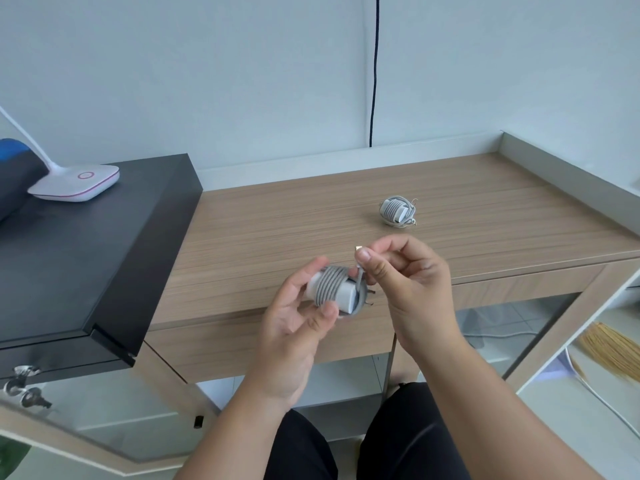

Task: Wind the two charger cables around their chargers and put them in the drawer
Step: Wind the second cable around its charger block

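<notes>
My left hand (298,306) grips a white charger (346,296) with grey cable (330,285) wound round it in several turns, held above the desk's front edge. My right hand (405,275) pinches the cable's loose end, its small plug (359,248) sticking up past my thumb. A second charger (397,211) lies on the wooden desk (277,230) farther back to the right, its cable wrapped round it. The drawer front (242,341) below the desk edge is closed.
A black cabinet (97,251) adjoins the desk on the left, carrying a white lamp base (76,183). A black cord (374,71) hangs down the wall. A raised rim (568,168) runs along the desk's right side. A straw broom (609,348) lies low on the right.
</notes>
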`<state>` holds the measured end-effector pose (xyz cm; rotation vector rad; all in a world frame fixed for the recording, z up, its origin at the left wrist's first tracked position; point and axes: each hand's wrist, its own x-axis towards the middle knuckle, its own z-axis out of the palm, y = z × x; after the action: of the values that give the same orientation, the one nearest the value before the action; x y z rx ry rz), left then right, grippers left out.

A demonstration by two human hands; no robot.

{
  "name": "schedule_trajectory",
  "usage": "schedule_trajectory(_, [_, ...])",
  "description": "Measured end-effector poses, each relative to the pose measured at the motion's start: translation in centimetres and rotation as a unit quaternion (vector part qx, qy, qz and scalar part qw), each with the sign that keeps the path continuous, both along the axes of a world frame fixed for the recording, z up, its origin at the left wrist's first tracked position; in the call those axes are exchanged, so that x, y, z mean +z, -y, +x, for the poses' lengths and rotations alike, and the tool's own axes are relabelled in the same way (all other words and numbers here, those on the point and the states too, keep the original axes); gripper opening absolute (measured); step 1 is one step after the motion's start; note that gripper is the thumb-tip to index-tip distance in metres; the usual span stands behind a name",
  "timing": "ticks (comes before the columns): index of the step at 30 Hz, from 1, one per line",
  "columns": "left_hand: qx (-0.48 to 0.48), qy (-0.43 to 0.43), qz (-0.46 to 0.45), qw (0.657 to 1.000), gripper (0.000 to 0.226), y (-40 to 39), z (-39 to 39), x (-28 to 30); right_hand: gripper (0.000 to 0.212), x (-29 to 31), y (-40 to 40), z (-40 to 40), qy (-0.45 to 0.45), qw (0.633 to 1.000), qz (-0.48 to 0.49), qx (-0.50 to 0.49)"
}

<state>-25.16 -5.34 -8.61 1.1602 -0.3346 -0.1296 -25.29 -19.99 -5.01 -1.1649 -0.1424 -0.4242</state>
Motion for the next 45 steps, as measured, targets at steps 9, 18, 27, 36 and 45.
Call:
schedule_trajectory(9, [0.057, -0.003, -0.053, 0.997, 0.072, 0.8, 0.1, -0.2, 0.028, -0.7, 1.2, -1.9, 0.030, 0.998, -0.056, 0.030])
schedule_trajectory(18, [0.086, 0.047, -0.041, 0.994, 0.073, 1.1, 0.1, -0.8, 0.019, -1.1, 1.0, -2.5, -0.045, 0.978, -0.171, -0.114])
schedule_trajectory(27, [0.106, 0.076, 0.053, 0.990, 0.066, 0.8, -0.1, -0.9, 0.019, -0.4, 1.2, -2.3, -0.074, 0.974, -0.196, -0.086])
schedule_trajectory(36, [0.109, 0.123, 0.162, 0.973, 0.049, 0.3, 0.5, -1.2, 0.043, -0.3, 0.6, -2.1, 0.068, 0.962, -0.263, -0.013])
schedule_trajectory(45, [0.135, 0.062, 0.075, 0.986, 0.065, 0.4, 0.4, 0.0, 0.028, 0.1, -0.3, -2.4, 0.169, 0.950, -0.261, 0.012])
